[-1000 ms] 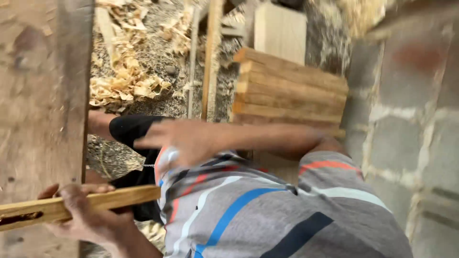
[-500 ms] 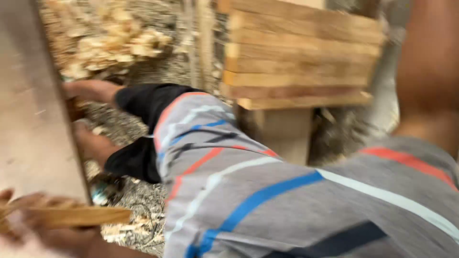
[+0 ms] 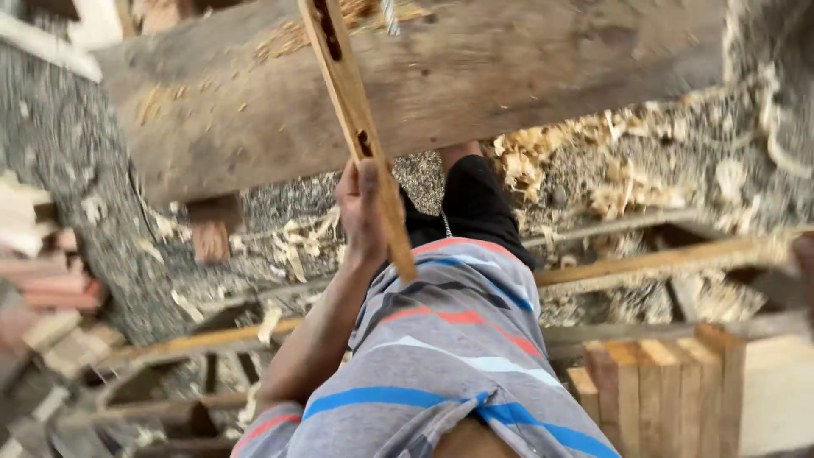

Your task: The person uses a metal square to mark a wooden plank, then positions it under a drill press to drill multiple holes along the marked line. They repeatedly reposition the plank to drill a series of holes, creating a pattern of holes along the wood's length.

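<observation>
Left hand (image 3: 363,212) grips a long, narrow wooden slat (image 3: 356,127). Slat's long axis runs steeply up the picture, leaning slightly: far end points up and a little left, leaving the top edge of view; near end points down and right, stopping just past the hand over the striped shirt (image 3: 449,348). Two dark slots cut into the slat's face, one near the top, one just above the hand.

Fingers (image 3: 370,182) are wrapped together round the slat, clamped on its lower third; thumb side lies along the left of the wood. No gap visible between fingers and slat.

Beyond the fingers, the slat crosses a thick rough beam (image 3: 441,85) that spans the picture, dusted with shavings. Cannot tell whether slat touches it.

Right hand: only a blurred sliver at the right picture edge; fingers not readable.

Below and right of the fingers: stack of cut wooden blocks (image 3: 661,390). Right of the fingers: pale wood shavings (image 3: 593,161) scattered on gravel ground. Left and below: thin wooden rails (image 3: 195,343) of a frame, lying low. Black shorts (image 3: 475,203) show just right of the hand.
</observation>
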